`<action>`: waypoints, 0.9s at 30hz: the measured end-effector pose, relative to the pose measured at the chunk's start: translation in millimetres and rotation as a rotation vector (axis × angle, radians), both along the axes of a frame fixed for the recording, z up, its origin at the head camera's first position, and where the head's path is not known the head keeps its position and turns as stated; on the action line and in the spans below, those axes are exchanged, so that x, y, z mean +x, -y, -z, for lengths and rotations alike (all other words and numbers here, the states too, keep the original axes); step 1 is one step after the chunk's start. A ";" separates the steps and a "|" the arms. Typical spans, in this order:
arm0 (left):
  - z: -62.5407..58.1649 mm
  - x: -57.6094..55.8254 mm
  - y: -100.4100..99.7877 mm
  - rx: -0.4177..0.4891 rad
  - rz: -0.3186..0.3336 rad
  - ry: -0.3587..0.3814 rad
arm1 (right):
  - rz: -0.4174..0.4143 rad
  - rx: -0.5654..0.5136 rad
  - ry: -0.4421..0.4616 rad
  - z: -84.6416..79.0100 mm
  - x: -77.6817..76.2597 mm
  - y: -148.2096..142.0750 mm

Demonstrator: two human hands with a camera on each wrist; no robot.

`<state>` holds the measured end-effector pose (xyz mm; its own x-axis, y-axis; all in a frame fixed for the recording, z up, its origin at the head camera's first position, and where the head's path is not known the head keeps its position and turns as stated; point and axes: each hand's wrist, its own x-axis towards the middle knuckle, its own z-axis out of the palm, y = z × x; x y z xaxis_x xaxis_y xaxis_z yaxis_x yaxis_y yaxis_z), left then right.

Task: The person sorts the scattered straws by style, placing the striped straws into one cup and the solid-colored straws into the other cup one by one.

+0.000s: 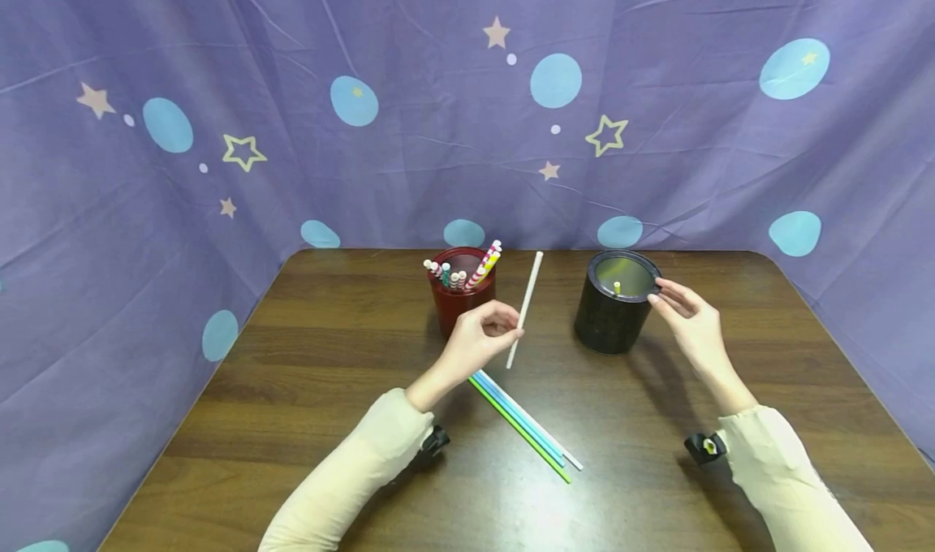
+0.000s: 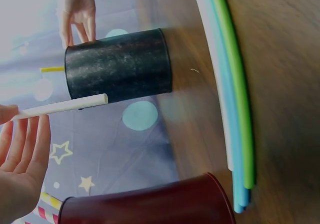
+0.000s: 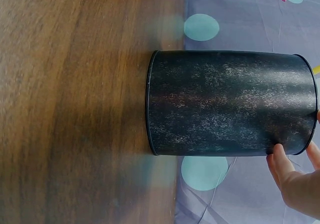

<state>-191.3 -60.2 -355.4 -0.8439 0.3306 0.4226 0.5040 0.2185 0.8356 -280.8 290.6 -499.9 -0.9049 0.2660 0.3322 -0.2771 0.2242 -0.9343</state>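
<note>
Brown worktop (image 1: 307, 349) carries the black can (image 1: 608, 325) and, to its left, the red can (image 1: 451, 304); my right hand (image 1: 690, 325) grips the black can near its top, my left hand (image 1: 476, 334) pinches a tilted white straw (image 1: 532, 280) beside the red can.

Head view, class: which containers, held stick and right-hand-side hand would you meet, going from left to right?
Red can → white stick → black can → right hand.

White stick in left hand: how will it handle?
The white stick is probably stiff: pinched in the left hand, it shows no sag. Likely light, being so thin. Its round end suggests it may roll on the table.
</note>
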 end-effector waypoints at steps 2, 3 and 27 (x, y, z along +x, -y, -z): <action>-1.8 -0.4 -2.9 0.019 -0.010 0.002 | -0.001 0.001 -0.002 0.3 -0.2 0.1; -2.6 -0.9 -4.3 0.030 -0.014 0.005 | -0.001 -0.001 -0.003 0.5 -0.4 0.2; -8.5 -41.2 -46.2 0.407 -0.068 0.043 | -0.007 -0.026 -0.007 -1.4 1.3 1.8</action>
